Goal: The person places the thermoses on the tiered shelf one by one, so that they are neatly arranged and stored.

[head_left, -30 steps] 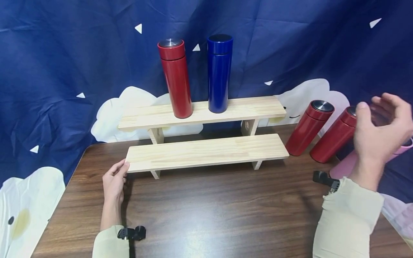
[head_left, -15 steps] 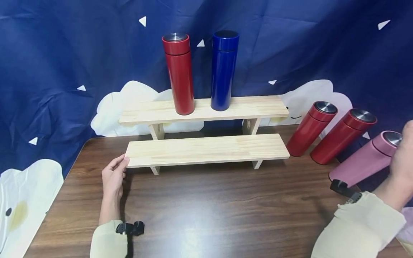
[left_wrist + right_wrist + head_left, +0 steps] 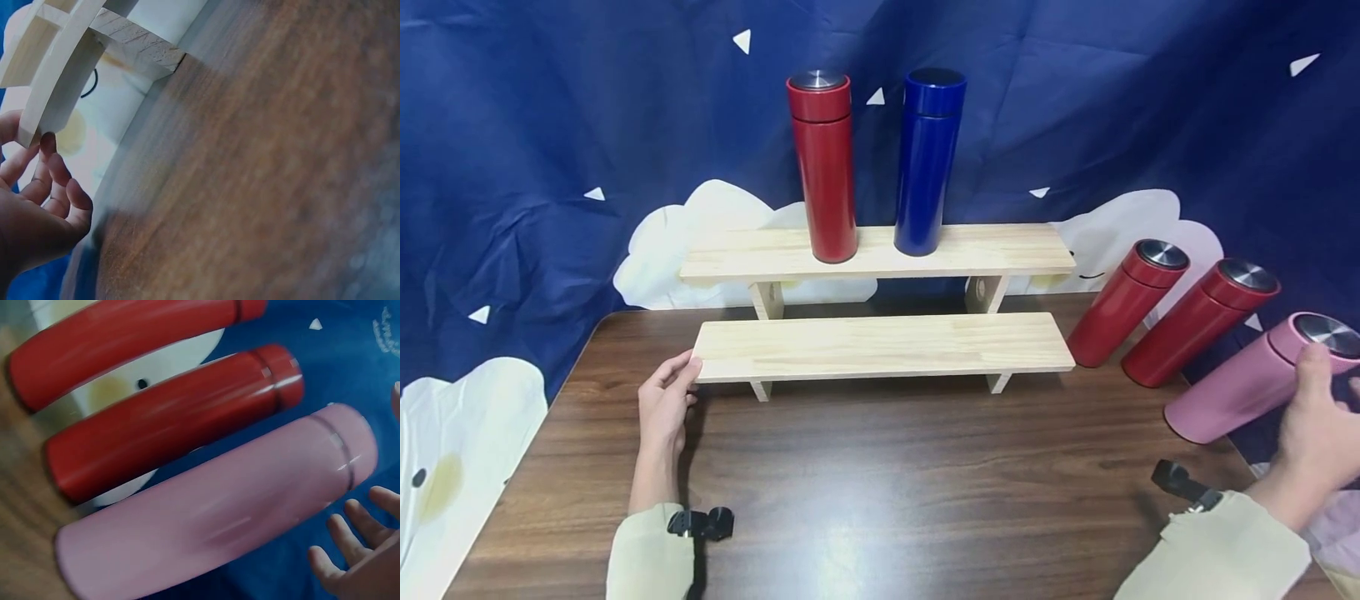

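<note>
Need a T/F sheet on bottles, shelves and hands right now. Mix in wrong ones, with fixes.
1. The blue bottle stands on the upper shelf. True.
2. The bottle beside it on that shelf is pink. False: it is a red bottle.
3. The left hand pinches one end of the lower shelf. True.
4. Two more red bottles are between the shelves and the pink bottle. True.
5. The right hand grips the pink bottle. False: it is beside the bottle, not closed round it.
</note>
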A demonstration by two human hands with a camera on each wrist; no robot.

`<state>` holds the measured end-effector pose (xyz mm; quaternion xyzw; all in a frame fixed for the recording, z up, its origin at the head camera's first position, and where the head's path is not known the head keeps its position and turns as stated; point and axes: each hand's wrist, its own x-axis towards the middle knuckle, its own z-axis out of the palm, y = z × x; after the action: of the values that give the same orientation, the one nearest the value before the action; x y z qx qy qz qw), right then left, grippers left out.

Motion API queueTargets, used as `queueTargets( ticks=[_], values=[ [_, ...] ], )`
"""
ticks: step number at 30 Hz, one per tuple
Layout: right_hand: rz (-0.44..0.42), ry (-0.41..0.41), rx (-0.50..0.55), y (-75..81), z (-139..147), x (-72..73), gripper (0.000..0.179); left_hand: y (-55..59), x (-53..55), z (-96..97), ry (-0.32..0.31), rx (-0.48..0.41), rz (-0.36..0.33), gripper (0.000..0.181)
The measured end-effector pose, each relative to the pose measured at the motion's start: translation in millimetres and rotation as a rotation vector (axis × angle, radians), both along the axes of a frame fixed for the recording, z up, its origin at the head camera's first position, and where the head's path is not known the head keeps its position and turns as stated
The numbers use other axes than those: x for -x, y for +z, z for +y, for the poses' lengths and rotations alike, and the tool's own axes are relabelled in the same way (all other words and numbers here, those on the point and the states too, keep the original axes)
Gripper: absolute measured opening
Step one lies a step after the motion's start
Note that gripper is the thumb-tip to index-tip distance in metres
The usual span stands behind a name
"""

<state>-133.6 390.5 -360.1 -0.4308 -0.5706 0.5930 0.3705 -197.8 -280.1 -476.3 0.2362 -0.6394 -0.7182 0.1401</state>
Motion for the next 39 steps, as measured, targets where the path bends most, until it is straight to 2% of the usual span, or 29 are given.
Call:
queueTargets(
  ticks=[3, 5, 7, 13, 18, 23, 27, 30, 39],
  values=[
    [0.238, -0.033, -0.076, -20.2, 0.6, 3.7, 0.065, 1.0, 0.1, 0.2, -0.012, -0.01, 0.008, 0.035],
    [0.344, -0.017, -0.144, -33.8, 1.2, 6.1, 0.061, 1.5, -0.1, -0.1, -0.016, -0.016, 0.013, 0.033],
    [0.365, -0.003, -0.19, -45.6, 2.1, 6.8, 0.059, 1.7, -0.4, -0.4, -0.019, -0.02, 0.015, 0.032],
    [0.288, 0.052, -0.134, -68.7, 5.2, 2.8, 0.061, 1.9, -1.0, -0.9, -0.025, -0.01, -0.005, 0.034],
    [0.161, 0.131, 0.032, -82.7, 6.8, -0.9, 0.073, 2.9, -0.5, -1.1, -0.02, -0.004, -0.017, 0.034],
    [0.092, 0.189, 0.172, -96.3, 10.3, 2.2, 0.085, 2.6, -0.6, -1.0, -0.018, -0.03, -0.013, 0.033],
    [0.038, 0.232, 0.187, -106.3, 12.2, 5.0, 0.088, 3.8, -1.1, -1.2, -0.019, -0.03, -0.018, 0.034],
    [0.034, 0.24, 0.18, -111.0, 13.3, 5.1, 0.086, 4.2, -1.2, -1.2, -0.025, -0.025, -0.019, 0.035],
    [-0.006, 0.272, 0.108, -111.0, 13.0, 4.3, 0.088, 3.5, -1.6, -0.1, -0.027, -0.026, -0.009, 0.035]
  ],
)
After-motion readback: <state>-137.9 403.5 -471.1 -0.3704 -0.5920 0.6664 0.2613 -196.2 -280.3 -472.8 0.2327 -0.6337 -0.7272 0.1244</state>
